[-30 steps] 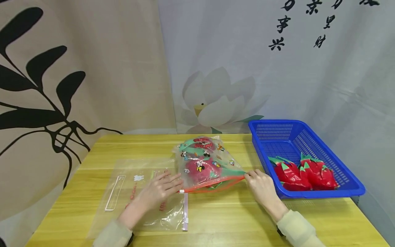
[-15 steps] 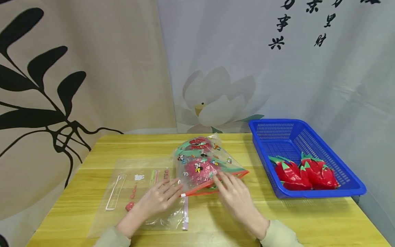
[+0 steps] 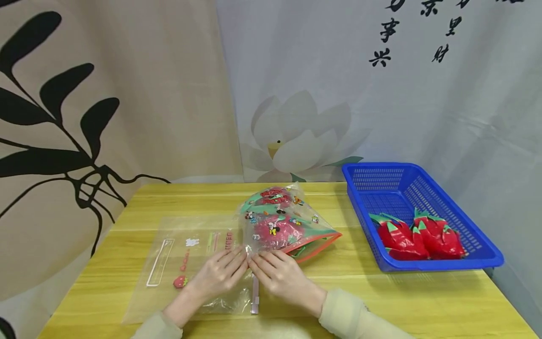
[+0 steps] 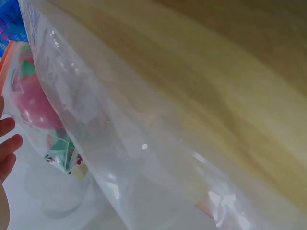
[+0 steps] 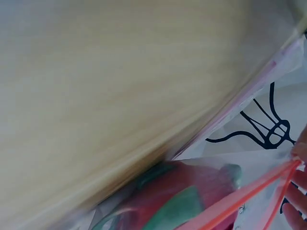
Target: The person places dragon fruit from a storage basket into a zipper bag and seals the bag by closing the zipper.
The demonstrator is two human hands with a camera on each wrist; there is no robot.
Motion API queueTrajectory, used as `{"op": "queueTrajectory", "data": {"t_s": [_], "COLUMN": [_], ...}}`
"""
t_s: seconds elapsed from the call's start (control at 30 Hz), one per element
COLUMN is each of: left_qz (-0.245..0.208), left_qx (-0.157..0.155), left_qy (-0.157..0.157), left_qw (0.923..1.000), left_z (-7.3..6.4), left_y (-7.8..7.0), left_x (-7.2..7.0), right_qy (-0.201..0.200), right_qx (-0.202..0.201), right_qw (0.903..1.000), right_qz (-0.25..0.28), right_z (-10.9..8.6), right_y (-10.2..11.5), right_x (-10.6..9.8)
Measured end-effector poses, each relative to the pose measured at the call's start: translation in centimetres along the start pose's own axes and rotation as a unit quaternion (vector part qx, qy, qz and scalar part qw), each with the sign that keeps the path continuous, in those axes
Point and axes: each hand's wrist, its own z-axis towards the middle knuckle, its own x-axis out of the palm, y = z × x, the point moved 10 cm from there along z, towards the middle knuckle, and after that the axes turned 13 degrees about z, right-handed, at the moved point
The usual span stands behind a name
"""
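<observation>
The head view gives the whole layout: the filled bag (image 3: 271, 230) lies on the tabletop (image 3: 415, 301), the flat bag (image 3: 169, 263) beside it on the left, its purple strip (image 3: 255, 294) toward the filled bag, and the blue basket (image 3: 444, 265) on the right with two dragon fruits (image 3: 400, 240). Cartoon prints dot the filled bag. Its red zip (image 5: 240, 197) gapes toward the right end, while the left end is hidden under the fingers.

The right wrist view brings in that hidden end: the two sides of the zip come together at a hand by the right edge, too cropped to say whose. Red-and-green contents (image 5: 180, 206) show close up through the bag. The left wrist view shows the filled bag from another side, with a few fingers (image 4: 10, 145) slightly spread near the zip. Clear film (image 4: 110, 158) sweeps across much of that view; I cannot tell which bag it belongs to.

As for the grip, the left hand (image 3: 218, 274) and right hand (image 3: 281, 278) meet at the left corner of the filled bag's mouth, fingertips almost together and touching it, the fingers of each close side by side. Both thumbs are out of sight in the head view, so I cannot tell whether either hand pinches the corner or only presses it.
</observation>
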Motion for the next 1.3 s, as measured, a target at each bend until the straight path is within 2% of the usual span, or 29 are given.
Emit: {"op": "queueTrajectory", "data": {"t_s": [0.13,0.4,0.63,0.83,0.97,1.13,1.3], "left_qz": [-0.004,-0.010,-0.011,-0.029,-0.030,-0.045,-0.044], "left_qx": [0.001,0.005,0.023,0.027,0.040,0.036,0.052], "left_qy": [0.003,0.021,0.035,0.030,0.026,0.032,0.032], "left_qw": [1.0000,0.9997,0.9991,0.9988,0.9984,0.9978,0.9972], "left_z": [0.0,-0.2,-0.6,-1.2,-1.5,-1.7,-2.1], "left_y": [0.0,-0.2,-0.6,-0.2,-0.2,0.0,-0.1], "left_x": [0.0,0.4,0.9,0.9,1.0,1.2,1.2], "right_qy": [-0.019,-0.024,0.000,0.027,0.023,0.015,0.013], "right_qx": [-0.013,-0.015,-0.029,-0.034,-0.037,-0.044,-0.054], "right_qw": [0.9997,0.9996,0.9995,0.9990,0.9989,0.9988,0.9985], "right_qz": [-0.003,-0.001,0.011,0.010,0.015,0.012,0.000], "right_z": [0.4,0.3,-0.2,-1.1,-1.9,-2.9,-3.8], "right_y": [0.3,0.4,0.5,-0.2,-0.7,-1.4,-1.8], "right_x": [0.1,0.6,0.8,0.7,0.4,0.0,-0.5]}}
